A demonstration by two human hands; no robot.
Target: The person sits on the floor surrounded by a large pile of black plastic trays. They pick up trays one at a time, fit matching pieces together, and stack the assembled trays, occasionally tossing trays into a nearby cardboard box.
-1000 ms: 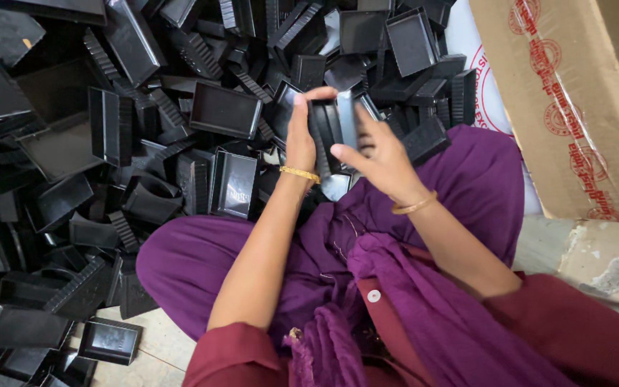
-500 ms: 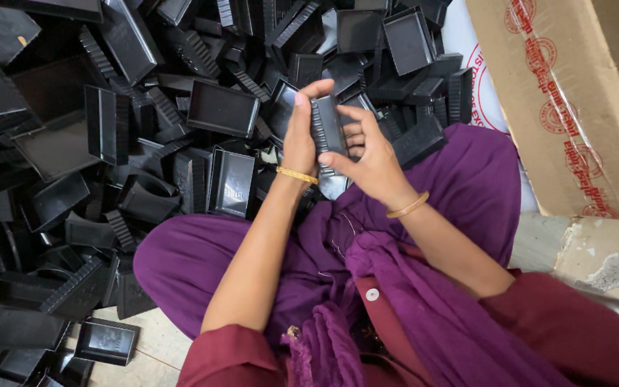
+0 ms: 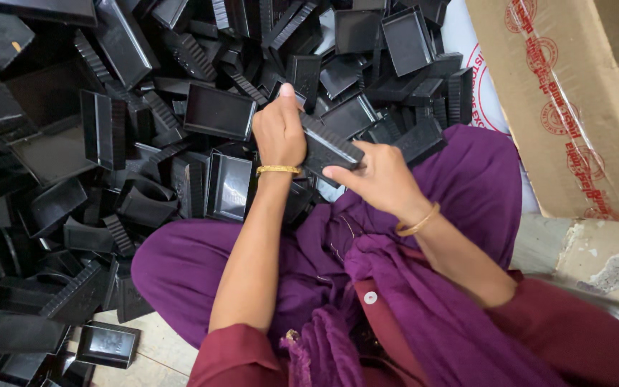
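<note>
We have one black ribbed plastic part (image 3: 329,147) clamped between our left hand (image 3: 279,132) and right hand (image 3: 379,178), both grips closed on it above our lap, while the heap of black trays (image 3: 145,107) on the floor looks largely unworked.

A heap of black plastic trays (image 3: 145,129) filled nine to twelve o'clock; a taped cardboard box (image 3: 574,107) stood at two, pale floor (image 3: 159,351) at seven.
</note>
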